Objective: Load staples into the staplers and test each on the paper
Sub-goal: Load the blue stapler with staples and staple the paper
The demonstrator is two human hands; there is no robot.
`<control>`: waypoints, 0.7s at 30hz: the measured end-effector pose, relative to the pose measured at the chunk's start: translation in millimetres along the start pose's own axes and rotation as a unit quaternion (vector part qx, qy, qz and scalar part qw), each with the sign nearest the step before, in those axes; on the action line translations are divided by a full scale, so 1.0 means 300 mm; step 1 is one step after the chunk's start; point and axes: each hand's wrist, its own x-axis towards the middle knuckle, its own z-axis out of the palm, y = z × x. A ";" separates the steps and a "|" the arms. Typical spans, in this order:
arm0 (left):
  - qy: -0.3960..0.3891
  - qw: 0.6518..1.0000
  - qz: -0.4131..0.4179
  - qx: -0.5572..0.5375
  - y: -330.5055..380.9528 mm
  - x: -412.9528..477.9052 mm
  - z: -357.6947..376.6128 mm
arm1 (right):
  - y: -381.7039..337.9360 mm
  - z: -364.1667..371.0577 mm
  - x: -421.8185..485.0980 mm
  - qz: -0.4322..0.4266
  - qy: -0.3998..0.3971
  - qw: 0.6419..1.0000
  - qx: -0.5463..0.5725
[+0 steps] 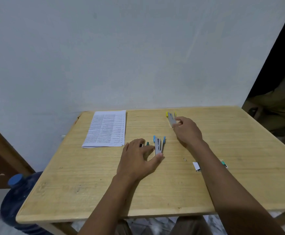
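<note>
Yellow stapler (171,118) — gripped by right hand (187,131).

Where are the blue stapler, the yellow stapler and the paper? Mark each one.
blue stapler (158,146), head view, on its grey metal body.
yellow stapler (171,119), head view, on its grey metal body.
paper (107,128), head view, on the printed middle.
</note>
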 end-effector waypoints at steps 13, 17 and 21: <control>0.013 0.999 0.041 0.027 0.011 -0.007 -0.003 | -0.102 0.073 -0.203 0.043 -0.054 0.997 -0.039; 0.033 0.996 0.079 0.033 0.025 -0.009 -0.016 | -0.102 0.083 -0.229 0.047 -0.022 0.994 0.093; 0.097 0.990 0.106 -0.008 0.048 -0.036 -0.026 | -0.100 0.064 -0.278 0.019 0.022 0.974 0.227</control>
